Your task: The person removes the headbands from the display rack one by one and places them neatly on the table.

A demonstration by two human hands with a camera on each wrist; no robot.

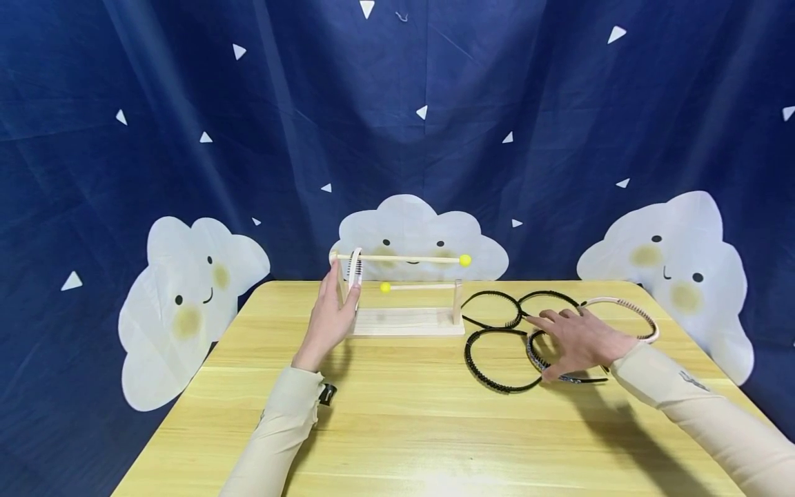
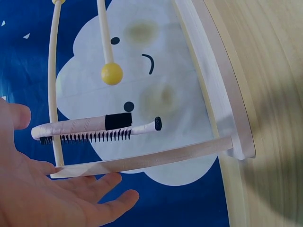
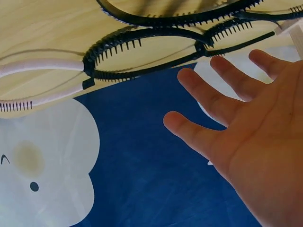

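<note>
A wooden rack [image 1: 406,321] with two horizontal rods stands at the table's middle back. From its upper rod [image 1: 410,259] hangs a pale headband [image 2: 75,127] with dark teeth and black tips. My left hand [image 1: 329,319] is at the rack's left post [image 2: 142,158], fingers extended beside it and the thumb apart from the headband. My right hand [image 1: 577,338] spreads its fingers over several headbands on the table, gripping none. Below it lies a dark patterned headband [image 1: 535,355], partly covered; a black toothed headband [image 1: 497,388] lies to its left.
Two more black headbands [image 1: 491,293] [image 1: 549,293] lie behind, and a pale pink headband [image 1: 642,317] is at the right. Yellow balls [image 1: 464,260] cap the rod ends. A blue curtain [image 1: 397,138] with cloud prints hangs behind the wooden table [image 1: 397,428].
</note>
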